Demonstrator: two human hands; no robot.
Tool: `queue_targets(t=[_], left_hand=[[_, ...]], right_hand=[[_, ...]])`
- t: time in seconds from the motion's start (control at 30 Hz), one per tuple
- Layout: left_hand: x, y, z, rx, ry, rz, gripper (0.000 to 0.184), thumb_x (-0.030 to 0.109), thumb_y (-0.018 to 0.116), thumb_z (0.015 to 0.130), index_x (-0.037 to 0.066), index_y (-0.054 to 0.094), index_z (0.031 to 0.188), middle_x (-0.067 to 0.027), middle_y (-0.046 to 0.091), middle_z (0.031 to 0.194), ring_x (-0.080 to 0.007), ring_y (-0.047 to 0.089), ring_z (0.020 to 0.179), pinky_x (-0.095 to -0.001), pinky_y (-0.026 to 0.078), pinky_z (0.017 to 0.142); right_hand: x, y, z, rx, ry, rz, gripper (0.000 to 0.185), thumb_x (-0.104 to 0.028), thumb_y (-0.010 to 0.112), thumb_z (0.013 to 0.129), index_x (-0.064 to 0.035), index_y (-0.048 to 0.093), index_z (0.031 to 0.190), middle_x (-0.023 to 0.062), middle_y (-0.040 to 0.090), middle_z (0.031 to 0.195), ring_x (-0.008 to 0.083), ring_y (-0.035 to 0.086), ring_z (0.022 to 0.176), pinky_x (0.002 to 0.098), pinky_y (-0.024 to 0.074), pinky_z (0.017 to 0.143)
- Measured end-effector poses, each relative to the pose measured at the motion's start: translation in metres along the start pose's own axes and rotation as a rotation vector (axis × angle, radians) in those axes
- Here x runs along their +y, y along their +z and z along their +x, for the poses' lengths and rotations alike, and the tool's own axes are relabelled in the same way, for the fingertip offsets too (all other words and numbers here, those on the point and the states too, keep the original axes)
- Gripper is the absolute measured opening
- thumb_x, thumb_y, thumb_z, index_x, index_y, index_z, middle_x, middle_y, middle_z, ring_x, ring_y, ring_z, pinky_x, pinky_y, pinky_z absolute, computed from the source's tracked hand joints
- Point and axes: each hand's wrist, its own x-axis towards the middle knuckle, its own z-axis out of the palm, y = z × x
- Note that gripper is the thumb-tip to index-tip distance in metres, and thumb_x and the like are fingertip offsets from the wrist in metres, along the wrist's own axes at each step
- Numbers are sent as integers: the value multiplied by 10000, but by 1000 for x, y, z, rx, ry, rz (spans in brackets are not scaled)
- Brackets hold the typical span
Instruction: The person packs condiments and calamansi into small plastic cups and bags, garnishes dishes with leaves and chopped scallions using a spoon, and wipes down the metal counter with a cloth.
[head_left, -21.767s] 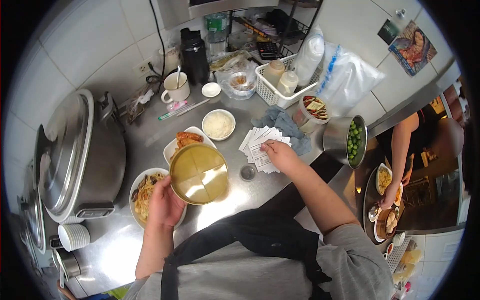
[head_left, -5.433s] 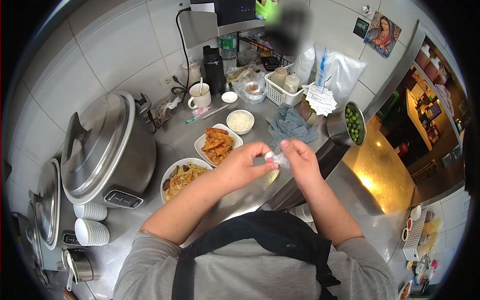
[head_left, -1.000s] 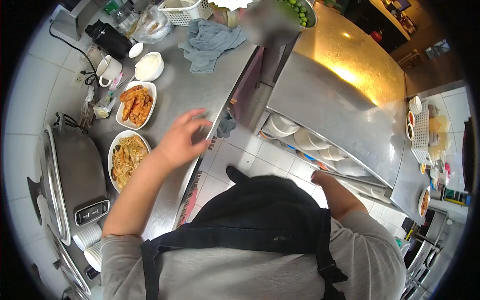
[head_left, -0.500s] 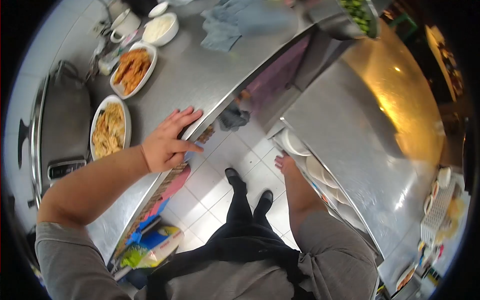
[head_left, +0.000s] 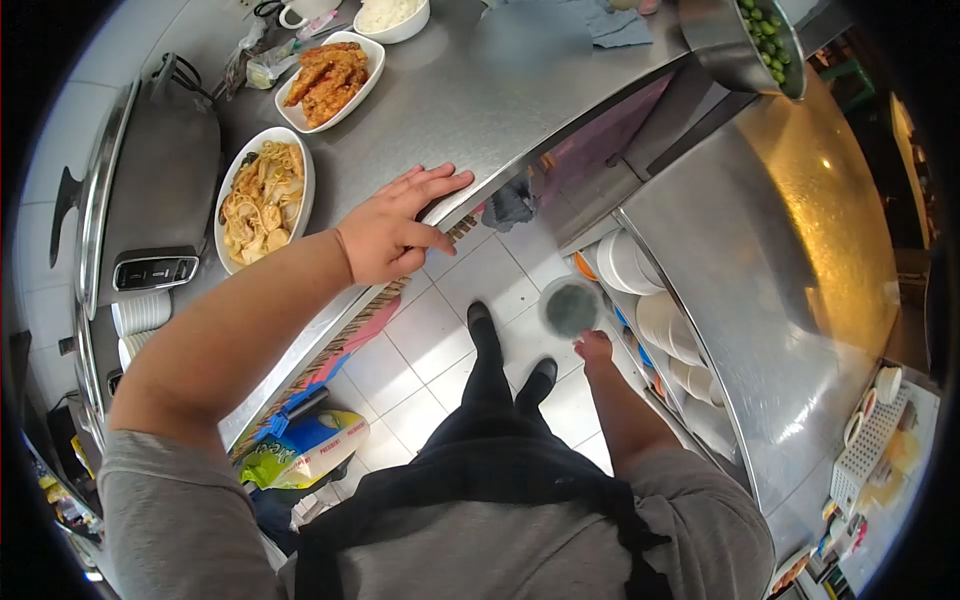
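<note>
My left hand (head_left: 400, 225) lies on the edge of the steel counter (head_left: 440, 110), fingers stretched over the top and thumb over the rim. It holds nothing. Below counter height, my right hand (head_left: 594, 346) grips the near rim of a round container (head_left: 571, 308) with a pale rim and a dark grey inside; blur hides its exact kind. The container is beside a shelf of stacked white bowls (head_left: 668, 328). Left of my left hand stand an oval dish of noodles (head_left: 264, 200) and a white dish of fried pieces (head_left: 330, 85).
A bowl of rice (head_left: 392, 15) and a grey cloth (head_left: 612, 25) are farther back on the counter. A metal pan of green vegetables (head_left: 770, 45) sits at the back right. The right-hand steel worktop (head_left: 730, 250) overhangs the shelf. A yellow-green bag (head_left: 310, 450) is below the left counter.
My right hand, near the shelf earlier, now has the round container out over the floor. My left hand stays on the counter edge. The view has shifted.
</note>
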Motion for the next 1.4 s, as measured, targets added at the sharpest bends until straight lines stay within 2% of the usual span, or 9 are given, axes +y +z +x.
queue_targets(t=[0.17,0.3,0.37,0.43,0.5,0.57,0.83,1.03,1.4], left_hand=[[0,3,-6,60,32,16,328,51,550,654,174,696,920,-178,339,1457,-378,313,1353,-528,240,1100],[11,12,-10,72,-36,88,508,76,578,772,147,515,1270,-135,326,1475,-330,307,1365,-477,231,1123],[42,28,-15,490,-398,-1179,618,307,552,909,117,294,1438,-142,304,1487,-293,291,1377,-445,215,1129],[66,35,-34,416,-423,-1717,767,535,432,934,101,125,1487,-154,287,1490,-267,283,1377,-422,215,1127],[116,2,-49,276,-480,-1970,742,616,320,920,94,300,1446,-174,311,1474,-292,332,1346,-440,281,1103],[108,8,-68,177,-304,-2334,798,635,487,847,66,384,1397,-172,427,1398,-323,435,1269,-467,359,1051],[79,5,-103,250,118,-2660,734,534,631,765,48,503,1299,-182,572,1226,-320,573,1103,-458,478,935],[79,-42,-128,291,-233,-2423,742,493,631,759,53,441,1326,-167,560,1215,-291,603,1049,-422,516,882],[49,-67,-152,558,-164,-2310,802,468,632,735,69,387,1386,-185,491,1321,-332,522,1180,-474,448,979]], right_hand=[[-56,-24,-156,-279,-132,-7,110,-142,542,857,-59,557,929,63,586,822,183,604,677,343,558,626],[-132,-21,-259,-477,-567,-123,141,-134,570,863,-27,586,953,27,581,852,123,562,803,277,476,775],[-185,-13,-322,-499,-721,-207,130,-124,561,876,-27,595,955,19,587,880,112,556,849,264,452,813],[-215,1,-388,-585,-810,-247,120,-115,542,895,-26,597,955,5,599,896,104,544,921,262,421,856],[-224,16,-418,-669,-873,-196,113,-106,540,898,-28,593,961,7,604,896,105,551,909,260,430,837],[-228,35,-442,-750,-920,-140,108,-98,539,900,-30,589,967,10,609,895,107,558,897,259,440,818],[-260,102,-485,-873,-1000,-444,105,-107,540,915,-28,557,982,4,576,868,82,564,816,249,461,740],[-275,185,-526,-301,-1741,-851,158,-182,617,876,-31,637,920,107,550,827,267,570,778,354,458,705],[-310,204,-557,-285,-2257,-659,216,-235,702,792,-43,651,877,104,528,852,267,533,778,343,439,681]])
